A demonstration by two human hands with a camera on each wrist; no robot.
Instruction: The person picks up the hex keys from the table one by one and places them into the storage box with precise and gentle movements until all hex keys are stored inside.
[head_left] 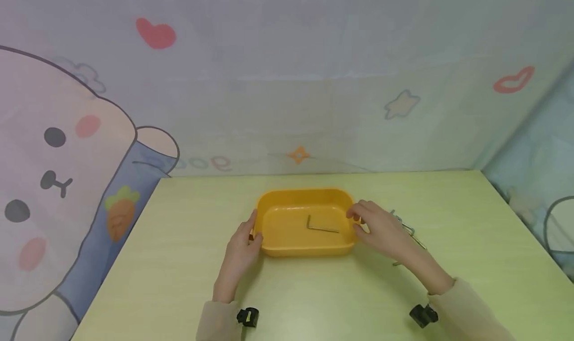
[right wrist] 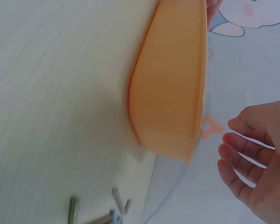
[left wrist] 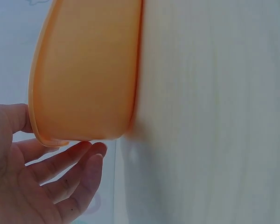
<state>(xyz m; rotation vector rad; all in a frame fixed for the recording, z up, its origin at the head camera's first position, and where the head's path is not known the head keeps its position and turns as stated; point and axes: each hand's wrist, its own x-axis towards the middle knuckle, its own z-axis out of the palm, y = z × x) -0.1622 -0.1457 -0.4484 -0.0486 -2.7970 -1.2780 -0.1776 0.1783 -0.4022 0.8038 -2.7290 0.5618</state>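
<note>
A yellow plastic tray (head_left: 307, 251) rests on the table, with one L-shaped hex key (head_left: 324, 229) lying inside. My left hand (head_left: 239, 251) holds the tray's left end. In the left wrist view, the thumb of that left hand (left wrist: 42, 172) is over the rim and its fingers bend against the outer end wall. By the tray's right end, my right hand (head_left: 378, 229) hovers with loosely bent fingers. The right wrist view shows a gap between this right hand (right wrist: 256, 158) and the tray (right wrist: 168, 88), and nothing in its grasp.
Several more hex keys (head_left: 419, 242) lie on the table to the right of the tray, partly hidden by my right hand and forearm. A pale wood-grain table (head_left: 179, 271) meets a printed cloth backdrop (head_left: 278, 106) behind it.
</note>
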